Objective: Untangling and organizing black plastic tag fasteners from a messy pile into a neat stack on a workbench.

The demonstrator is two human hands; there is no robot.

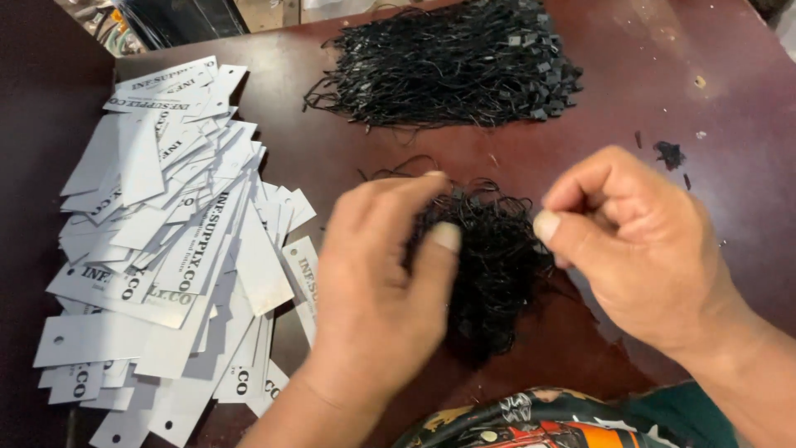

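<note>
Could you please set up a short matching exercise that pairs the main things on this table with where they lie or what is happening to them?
Things:
1. pile of white paper tags
2. large heap of black strings
3. small bundle of black loops
4. right hand

Places or states:
A. at the far edge of the dark table, untouched
B. gripped by the left hand
C. spread over the left side of the table
D. thumb pinched against the fingers, beside the bundle

Pairs: 1-C, 2-A, 3-B, 4-D
</note>
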